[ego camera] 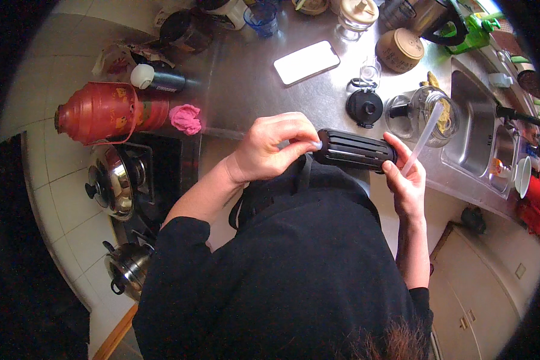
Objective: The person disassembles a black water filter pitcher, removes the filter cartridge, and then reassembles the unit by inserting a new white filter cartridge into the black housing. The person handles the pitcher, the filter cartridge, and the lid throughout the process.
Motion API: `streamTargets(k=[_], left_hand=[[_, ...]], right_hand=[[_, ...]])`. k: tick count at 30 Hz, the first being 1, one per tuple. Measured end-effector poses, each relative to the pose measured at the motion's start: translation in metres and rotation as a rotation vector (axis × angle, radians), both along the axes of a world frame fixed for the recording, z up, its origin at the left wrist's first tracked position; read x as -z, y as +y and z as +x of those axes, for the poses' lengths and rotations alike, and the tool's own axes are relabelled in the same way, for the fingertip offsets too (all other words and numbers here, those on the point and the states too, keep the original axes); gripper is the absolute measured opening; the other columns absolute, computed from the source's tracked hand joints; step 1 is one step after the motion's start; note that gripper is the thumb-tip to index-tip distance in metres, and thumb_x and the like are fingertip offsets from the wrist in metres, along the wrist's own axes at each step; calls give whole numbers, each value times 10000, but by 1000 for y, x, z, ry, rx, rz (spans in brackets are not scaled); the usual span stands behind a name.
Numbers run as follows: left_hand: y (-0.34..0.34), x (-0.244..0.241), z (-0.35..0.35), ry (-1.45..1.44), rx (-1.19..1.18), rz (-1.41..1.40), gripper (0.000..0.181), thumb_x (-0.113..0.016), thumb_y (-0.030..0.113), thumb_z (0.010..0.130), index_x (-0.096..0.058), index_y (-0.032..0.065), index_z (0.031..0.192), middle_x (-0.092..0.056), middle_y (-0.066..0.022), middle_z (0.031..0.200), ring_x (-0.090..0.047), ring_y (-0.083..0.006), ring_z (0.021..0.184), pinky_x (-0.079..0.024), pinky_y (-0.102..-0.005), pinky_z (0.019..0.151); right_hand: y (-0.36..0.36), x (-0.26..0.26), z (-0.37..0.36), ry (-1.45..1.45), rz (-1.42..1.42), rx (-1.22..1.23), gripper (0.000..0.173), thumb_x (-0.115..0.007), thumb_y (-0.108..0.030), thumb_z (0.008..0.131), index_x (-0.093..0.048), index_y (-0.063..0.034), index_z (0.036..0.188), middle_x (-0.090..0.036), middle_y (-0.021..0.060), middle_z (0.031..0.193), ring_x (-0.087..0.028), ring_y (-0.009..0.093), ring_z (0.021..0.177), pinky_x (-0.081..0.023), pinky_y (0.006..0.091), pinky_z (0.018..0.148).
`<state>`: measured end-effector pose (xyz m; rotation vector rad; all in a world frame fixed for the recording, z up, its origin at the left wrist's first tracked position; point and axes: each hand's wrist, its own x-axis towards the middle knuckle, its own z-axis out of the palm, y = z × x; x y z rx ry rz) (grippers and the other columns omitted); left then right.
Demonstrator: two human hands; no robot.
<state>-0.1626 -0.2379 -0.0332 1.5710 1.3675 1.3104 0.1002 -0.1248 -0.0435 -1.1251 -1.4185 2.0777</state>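
Observation:
My right hand grips one end of a black slotted cylinder, held sideways close to my body. A translucent straw-like tube is also in that hand and slants up past the fingers. At the cylinder's other end, my left hand pinches a small pale piece between thumb and finger. Most of that piece is hidden. Beyond the cylinder, a black bottle lid with a clear part beside it lies on the steel counter. A clear bottle lies to its right.
A phone rests on the counter. To the right are a sink, a lidded clay pot and a green soap bottle. On the left are a red thermos, a pink cloth and a lidded pan on the stove.

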Motion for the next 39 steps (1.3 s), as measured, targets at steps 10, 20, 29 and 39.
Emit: streamTargets(k=[10, 20, 29, 39], left_hand=[[5, 11, -4, 135, 6, -11, 77, -635, -56, 764, -593, -15, 814, -584, -84, 756, -578, -175, 678, -458, -269, 601], [-5, 34, 5, -197, -95, -330, 48, -597, -52, 807, -603, -7, 822, -600, -25, 755, -572, -72, 650, -461, -210, 555], [-1, 33, 13, -498, -199, -455, 47, -663, 19, 823, -652, 11, 868, -619, -35, 772, -598, -69, 644, -481, -187, 530], [-4, 12, 24, -681, -277, -257, 256, -678, -36, 798, -561, 31, 1017, -596, -18, 899, -567, -62, 783, -462, -203, 674]], right_hand=[[3, -2, -3, -124, -70, -37, 481, -665, -96, 841, -509, 7, 1284, -625, 78, 1080, -576, 137, 986, -443, 271, 895], [-4, 2, -4, -149, 402, -45, 457, -636, -16, 848, -513, 1, 1287, -610, 76, 1139, -554, 142, 1044, -422, 280, 934], [7, 6, 0, -200, -54, -9, 522, -697, -157, 819, -516, -22, 1290, -625, 20, 980, -451, 6, 575, -359, 156, 502], [-6, 47, -24, 100, -383, 19, 683, -767, -232, 758, -452, -32, 1330, -646, 20, 959, -415, 7, 531, -289, 154, 444]])
